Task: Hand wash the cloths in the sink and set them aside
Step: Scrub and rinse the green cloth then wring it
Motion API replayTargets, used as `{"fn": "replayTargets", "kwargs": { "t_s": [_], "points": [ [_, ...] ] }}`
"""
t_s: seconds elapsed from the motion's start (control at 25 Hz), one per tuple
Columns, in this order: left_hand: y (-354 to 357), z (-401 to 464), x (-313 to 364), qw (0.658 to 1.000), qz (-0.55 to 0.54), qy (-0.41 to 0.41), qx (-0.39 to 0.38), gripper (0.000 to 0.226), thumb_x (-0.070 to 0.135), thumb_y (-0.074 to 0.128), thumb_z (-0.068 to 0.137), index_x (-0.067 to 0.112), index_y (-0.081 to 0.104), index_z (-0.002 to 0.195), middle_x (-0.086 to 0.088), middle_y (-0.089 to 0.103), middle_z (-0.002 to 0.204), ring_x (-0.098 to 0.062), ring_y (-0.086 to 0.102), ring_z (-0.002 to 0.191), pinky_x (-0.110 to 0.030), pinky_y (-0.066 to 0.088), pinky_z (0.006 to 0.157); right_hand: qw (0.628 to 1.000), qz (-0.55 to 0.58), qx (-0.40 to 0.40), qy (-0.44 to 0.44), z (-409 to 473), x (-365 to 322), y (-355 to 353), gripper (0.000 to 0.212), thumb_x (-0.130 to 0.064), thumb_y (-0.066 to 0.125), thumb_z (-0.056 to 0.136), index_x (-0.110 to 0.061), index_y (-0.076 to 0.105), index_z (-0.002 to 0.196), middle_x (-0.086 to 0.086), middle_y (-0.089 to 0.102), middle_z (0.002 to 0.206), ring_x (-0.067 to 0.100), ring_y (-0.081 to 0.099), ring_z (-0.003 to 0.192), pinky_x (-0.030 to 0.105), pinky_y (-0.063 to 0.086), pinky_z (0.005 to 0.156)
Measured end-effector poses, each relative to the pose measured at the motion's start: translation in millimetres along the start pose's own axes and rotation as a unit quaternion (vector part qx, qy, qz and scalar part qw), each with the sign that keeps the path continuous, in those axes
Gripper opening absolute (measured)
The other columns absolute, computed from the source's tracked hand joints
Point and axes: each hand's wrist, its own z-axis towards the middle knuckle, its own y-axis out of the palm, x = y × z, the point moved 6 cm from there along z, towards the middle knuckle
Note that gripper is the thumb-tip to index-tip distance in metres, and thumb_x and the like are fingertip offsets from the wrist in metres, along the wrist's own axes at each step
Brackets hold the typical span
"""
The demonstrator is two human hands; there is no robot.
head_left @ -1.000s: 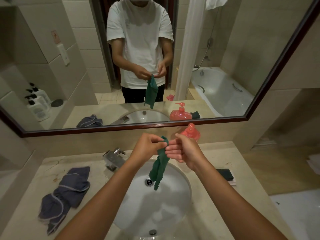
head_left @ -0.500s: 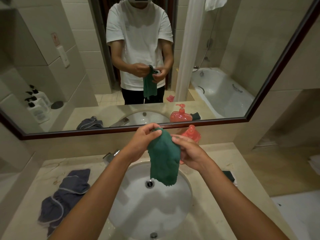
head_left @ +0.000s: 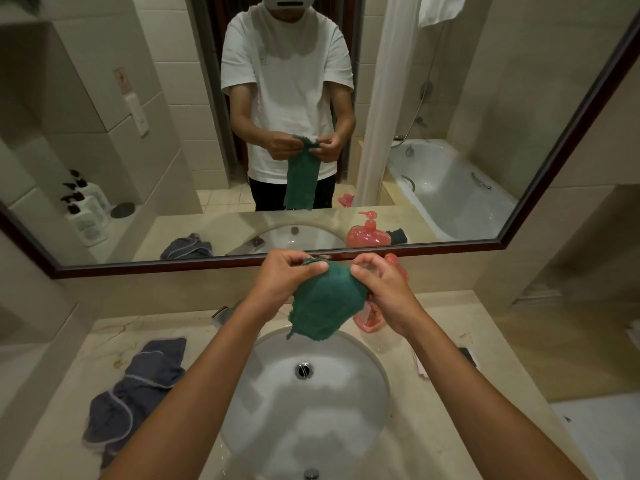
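Above the white oval ceramic sink (head_left: 363, 403), the left hand (head_left: 282, 277) and right hand (head_left: 377, 289) each pinch an upper corner of the small dark green terry cloth (head_left: 325, 303), which hangs spread between them. A crumpled grey-blue cloth with pale trim (head_left: 138, 389) lies on the beige marble counter (head_left: 65, 382), left of the basin.

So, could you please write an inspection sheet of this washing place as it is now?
Surface: beige stone counter around a white sink, drain open.
Job's things: green cloth held above the sink; grey cloth crumpled on the counter, left of the sink.
Clutter: pink soap bottle; dark object at the right edge.
Grippers: left hand and right hand pinch the green cloth's top edge.
Cables: nothing seen.
Surroundings: mirror, tap.
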Motion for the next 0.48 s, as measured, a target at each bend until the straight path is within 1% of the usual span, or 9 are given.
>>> {"fn": "replayTargets", "kwargs": {
  "t_s": [0.08,0.12,0.2,0.24,0.28,0.32,0.4,0.44,0.48],
  "points": [
    [1.2,1.2,0.5,1.0,-0.02,0.005,-0.011,0.009,0.018,0.08,0.084,0.017,0.078,0.076,-0.006,0.075,0.073,-0.015,0.071,0.062,-0.022,0.052,0.051,0.998,0.015,-0.049,0.039,-3.6,6.0,7.7,0.028,-0.001,0.065,0.092,-0.01,0.061,0.118,-0.001,0.076,0.093,0.016,0.072,0.087,0.026,0.059,0.072],
    [0.7,2.2,0.3,0.999,-0.033,0.006,-0.012,0.007,0.018,0.08,0.083,0.016,0.078,0.076,-0.006,0.075,0.073,-0.015,0.07,0.063,-0.022,0.053,0.052,0.995,0.003,-0.082,0.052,-5.8,8.6,11.8,0.028,0.002,0.065,0.091,-0.007,0.062,0.117,0.001,0.075,0.093,0.018,0.072,0.086,0.025,0.059,0.07],
    [-0.9,3.8,-4.6,0.998,-0.059,0.003,-0.008,0.011,0.025,0.081,0.079,0.015,0.077,0.079,-0.006,0.075,0.077,-0.017,0.07,0.068,-0.025,0.055,0.058,0.989,0.016,-0.128,0.069,-10.8,11.9,17.3,0.017,0.003,0.061,0.092,-0.002,0.064,0.108,0.002,0.074,0.083,0.011,0.071,0.07,0.018,0.054,0.057],
    [0.1,3.6,-10.1,0.996,-0.084,-0.006,-0.008,0.017,0.031,0.079,0.078,0.015,0.077,0.084,-0.006,0.076,0.082,-0.02,0.07,0.074,-0.027,0.056,0.063,0.987,0.05,-0.131,0.078,-12.6,10.6,18.8,0.016,0.002,0.061,0.092,-0.001,0.064,0.108,0.003,0.074,0.083,0.011,0.071,0.068,0.017,0.053,0.054],
    [4.2,2.5,-18.2,0.993,-0.118,-0.021,-0.02,0.027,0.037,0.075,0.08,0.014,0.076,0.092,-0.007,0.076,0.09,-0.024,0.07,0.083,-0.029,0.057,0.07,0.984,0.09,-0.125,0.085,-12.5,8.6,19.5,0.019,-0.001,0.062,0.09,-0.001,0.064,0.109,0.006,0.075,0.087,0.013,0.072,0.071,0.019,0.054,0.055],
    [12.2,-0.3,-28.2,0.986,-0.151,-0.045,-0.05,0.039,0.046,0.069,0.084,0.013,0.073,0.105,-0.008,0.076,0.102,-0.026,0.07,0.093,-0.032,0.057,0.077,0.981,0.125,-0.115,0.09,-10.9,6.4,19.0,0.023,-0.005,0.065,0.087,-0.001,0.064,0.109,0.008,0.074,0.09,0.017,0.072,0.074,0.022,0.056,0.058],
    [34.7,-11.7,-49.0,0.963,-0.193,-0.115,-0.152,0.067,0.067,0.051,0.088,0.016,0.061,0.13,-0.008,0.071,0.121,-0.025,0.068,0.106,-0.035,0.055,0.085,0.978,0.164,-0.089,0.096,-5.0,1.5,15.4,0.028,-0.008,0.068,0.081,-0.003,0.063,0.108,0.01,0.071,0.089,0.02,0.071,0.075,0.027,0.058,0.063],
    [46.3,-18.9,-57.2,0.946,-0.203,-0.146,-0.204,0.076,0.071,0.042,0.089,0.016,0.055,0.138,-0.008,0.068,0.126,-0.024,0.066,0.11,-0.035,0.053,0.087,0.977,0.174,-0.075,0.095,-1.6,-1.2,12.8,0.028,-0.008,0.068,0.08,-0.004,0.061,0.106,0.01,0.07,0.086,0.02,0.07,0.074,0.028,0.059,0.064],
    [55.9,-25.0,-63.7,0.933,-0.209,-0.161,-0.244,0.077,0.07,0.036,0.092,0.015,0.051,0.143,-0.008,0.065,0.131,-0.024,0.064,0.115,-0.036,0.052,0.091,0.976,0.188,-0.061,0.093,1.5,-4.4,9.8,0.026,-0.008,0.067,0.081,-0.004,0.06,0.106,0.01,0.068,0.085,0.02,0.068,0.074,0.029,0.059,0.065]
  ]
}}
